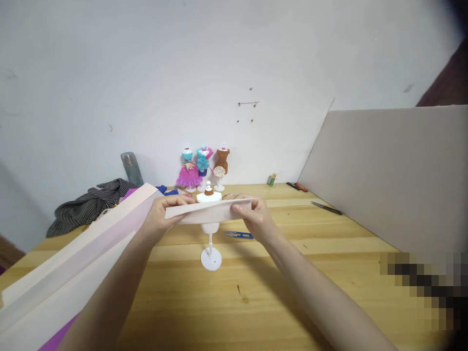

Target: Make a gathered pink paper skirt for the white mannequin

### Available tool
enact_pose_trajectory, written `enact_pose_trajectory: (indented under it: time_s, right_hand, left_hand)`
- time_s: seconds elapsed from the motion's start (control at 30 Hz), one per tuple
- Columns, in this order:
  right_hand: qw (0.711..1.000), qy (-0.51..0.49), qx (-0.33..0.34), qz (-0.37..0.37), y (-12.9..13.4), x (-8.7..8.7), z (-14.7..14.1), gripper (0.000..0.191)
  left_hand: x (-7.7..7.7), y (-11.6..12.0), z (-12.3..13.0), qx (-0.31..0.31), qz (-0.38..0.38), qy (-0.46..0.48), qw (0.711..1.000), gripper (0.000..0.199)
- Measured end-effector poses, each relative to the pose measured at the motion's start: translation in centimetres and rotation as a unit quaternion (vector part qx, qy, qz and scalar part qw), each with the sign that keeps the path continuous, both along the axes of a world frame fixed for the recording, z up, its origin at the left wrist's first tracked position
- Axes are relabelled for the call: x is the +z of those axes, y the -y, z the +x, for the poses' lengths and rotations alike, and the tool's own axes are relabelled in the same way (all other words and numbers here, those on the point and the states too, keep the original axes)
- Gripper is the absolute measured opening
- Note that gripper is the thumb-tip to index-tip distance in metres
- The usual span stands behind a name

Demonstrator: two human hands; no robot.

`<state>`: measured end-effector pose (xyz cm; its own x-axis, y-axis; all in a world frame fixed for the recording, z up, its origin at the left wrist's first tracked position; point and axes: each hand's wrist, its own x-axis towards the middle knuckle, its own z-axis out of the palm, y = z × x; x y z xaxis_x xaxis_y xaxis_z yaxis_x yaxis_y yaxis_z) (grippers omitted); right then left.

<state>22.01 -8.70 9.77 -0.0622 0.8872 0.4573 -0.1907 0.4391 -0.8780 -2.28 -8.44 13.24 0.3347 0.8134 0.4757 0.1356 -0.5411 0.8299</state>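
My left hand and my right hand hold a pale pink strip stretched level between them, each pinching one end. Whether it is paper or fabric I cannot tell. Directly behind the strip stands a small white doll mannequin with a brown neck band, upright on a round white base. The strip hides most of its torso; I cannot tell whether they touch. Blue-handled thread snips lie on the table below my right hand.
Three dressed mannequins stand by the wall. Left are a bottle, striped cloth and long pale sheets. Right are scissors or tweezers, dark pen-like items, a small green container and a grey panel.
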Motion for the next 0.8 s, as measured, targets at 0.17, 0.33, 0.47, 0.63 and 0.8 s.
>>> enact_pose_trajectory:
  time_s: [0.17, 0.33, 0.47, 0.63, 0.8]
  right_hand:
    - [0.999, 0.024, -0.016, 0.02, 0.0, -0.1, 0.3, 0.021]
    - [0.999, 0.035, -0.027, 0.003, -0.3, -0.2, 0.2, 0.017]
    - [0.999, 0.03, -0.018, -0.003, -0.2, 0.0, 0.1, 0.012]
    - [0.999, 0.027, -0.009, -0.02, -0.3, 0.2, 0.1, 0.018]
    - [1.0, 0.017, 0.005, 0.005, -0.7, 0.1, 0.0, 0.021]
  left_hand:
    - [0.3, 0.0, -0.6, 0.028, 0.014, -0.049, 0.998, 0.015]
    - [0.1, -0.2, -0.4, 0.043, 0.014, -0.029, 0.999, 0.017]
    - [-0.3, -0.5, 0.0, 0.058, -0.003, -0.005, 0.998, 0.019]
    - [-0.6, -0.8, 0.6, 0.03, -0.036, 0.054, 0.997, 0.017]
    - [-0.3, -0.8, 0.9, 0.006, -0.045, 0.08, 0.996, 0.015]
